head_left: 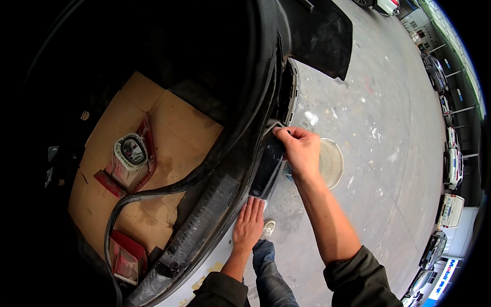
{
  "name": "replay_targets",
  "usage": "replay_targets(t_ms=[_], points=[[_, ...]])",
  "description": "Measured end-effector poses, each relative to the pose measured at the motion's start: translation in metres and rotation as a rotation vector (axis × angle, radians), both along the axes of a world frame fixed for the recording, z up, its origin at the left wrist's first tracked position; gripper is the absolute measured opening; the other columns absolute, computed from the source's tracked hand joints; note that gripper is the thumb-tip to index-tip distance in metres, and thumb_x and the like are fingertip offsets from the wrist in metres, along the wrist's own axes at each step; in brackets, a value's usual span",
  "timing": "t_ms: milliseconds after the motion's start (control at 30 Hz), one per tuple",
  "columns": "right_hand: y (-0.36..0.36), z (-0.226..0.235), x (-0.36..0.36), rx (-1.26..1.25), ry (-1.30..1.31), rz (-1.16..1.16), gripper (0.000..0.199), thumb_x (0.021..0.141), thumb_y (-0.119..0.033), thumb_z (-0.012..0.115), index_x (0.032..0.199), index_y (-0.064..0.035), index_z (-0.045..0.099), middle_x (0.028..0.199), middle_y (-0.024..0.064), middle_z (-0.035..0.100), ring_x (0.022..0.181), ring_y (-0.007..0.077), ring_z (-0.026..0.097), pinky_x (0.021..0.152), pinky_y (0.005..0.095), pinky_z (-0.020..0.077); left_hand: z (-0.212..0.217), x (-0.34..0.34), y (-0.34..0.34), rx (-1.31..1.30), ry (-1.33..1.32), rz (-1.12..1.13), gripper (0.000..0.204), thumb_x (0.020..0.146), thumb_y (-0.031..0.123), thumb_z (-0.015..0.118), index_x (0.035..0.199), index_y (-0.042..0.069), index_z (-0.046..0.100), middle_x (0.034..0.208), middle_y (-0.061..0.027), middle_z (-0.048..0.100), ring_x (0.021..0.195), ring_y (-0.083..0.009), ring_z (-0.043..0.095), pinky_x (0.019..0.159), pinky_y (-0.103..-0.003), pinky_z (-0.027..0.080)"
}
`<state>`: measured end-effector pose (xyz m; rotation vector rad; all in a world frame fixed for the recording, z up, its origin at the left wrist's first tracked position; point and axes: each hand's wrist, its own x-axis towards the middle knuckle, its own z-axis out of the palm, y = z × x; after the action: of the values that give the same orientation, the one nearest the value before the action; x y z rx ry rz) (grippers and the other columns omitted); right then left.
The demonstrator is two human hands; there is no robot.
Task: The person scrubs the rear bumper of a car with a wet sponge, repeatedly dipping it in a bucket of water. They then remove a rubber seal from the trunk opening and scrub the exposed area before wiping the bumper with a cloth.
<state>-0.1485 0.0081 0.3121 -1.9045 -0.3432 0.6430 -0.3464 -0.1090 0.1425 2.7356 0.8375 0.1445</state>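
Two hands, left (249, 223) flat, right (300, 151) pinching glossy black curved panel (266, 169), ribbed bumper (204, 225).

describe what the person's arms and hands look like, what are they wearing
Both hands, left hand and right hand, are bare: no gloves, rings or watch visible. Dark olive-grey sleeves are pushed up near the elbows, leaving the forearms uncovered. The cuffs look bunched and creased.

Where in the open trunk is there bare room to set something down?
Bare cardboard lies right of the upper red tail lamp, up to the trunk rim. The lower left is crowded: a second lamp and a black hose.
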Motion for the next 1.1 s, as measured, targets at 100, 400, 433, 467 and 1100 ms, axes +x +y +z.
replay_targets(t_ms=[100,400,433,467,1100], points=[[0.004,-0.007,-0.009,0.019,-0.012,-0.086,0.02,0.081,-0.015,0.073,0.085,0.005,0.073,0.064,0.0,0.064,0.058,0.0054,0.052,0.054,0.0239,0.0423,0.005,0.001,0.002,0.012,0.039,0.0,0.058,0.096,0.027,0.055,0.148,0.006,0.041,0.159,-0.0108,0.03,0.147,-0.0253,0.027,0.12,-0.038,0.022],[0.012,-0.01,-0.02,0.044,0.054,-0.039,0.016,0.079,-0.012,0.073,0.08,0.0048,0.072,0.058,-0.0012,0.059,0.053,0.0037,0.047,0.048,0.0229,0.036,-0.004,0.001,0.0,-0.012,0.015,0.019,0.059,0.094,0.027,0.057,0.147,0.006,0.042,0.158,-0.01,0.032,0.145,-0.0257,0.031,0.119,-0.039,0.024],[0.012,-0.006,-0.015,0.006,0.108,0.037,0.014,0.08,-0.01,0.072,0.079,0.0043,0.072,0.061,0.0002,0.061,0.053,0.0049,0.05,0.048,0.0229,0.0379,-0.004,0.0,-0.001,-0.019,0.011,0.019,0.059,0.094,0.027,0.058,0.146,0.006,0.042,0.157,-0.01,0.033,0.142,-0.026,0.034,0.118,-0.039,0.025],[0.011,-0.001,-0.006,-0.027,0.161,0.112,0.012,0.08,-0.008,0.071,0.078,0.0038,0.071,0.063,0.0016,0.063,0.053,0.0062,0.052,0.048,0.0228,0.0397,-0.004,0.0,-0.002,-0.022,0.007,0.018,0.059,0.093,0.027,0.059,0.146,0.006,0.042,0.157,-0.0101,0.034,0.14,-0.0262,0.037,0.117,-0.04,0.027],[-0.057,-0.026,-0.007,0.131,0.028,0.054,0.016,0.092,-0.014,0.065,0.097,0.0013,0.061,0.077,0.0079,0.066,0.066,0.0134,0.064,0.058,0.0254,0.0488,0.005,0.004,0.001,0.024,-0.009,0.014,0.059,0.093,0.024,0.059,0.145,0.005,0.042,0.158,-0.0106,0.033,0.147,-0.0256,0.028,0.118,-0.038,0.025]])
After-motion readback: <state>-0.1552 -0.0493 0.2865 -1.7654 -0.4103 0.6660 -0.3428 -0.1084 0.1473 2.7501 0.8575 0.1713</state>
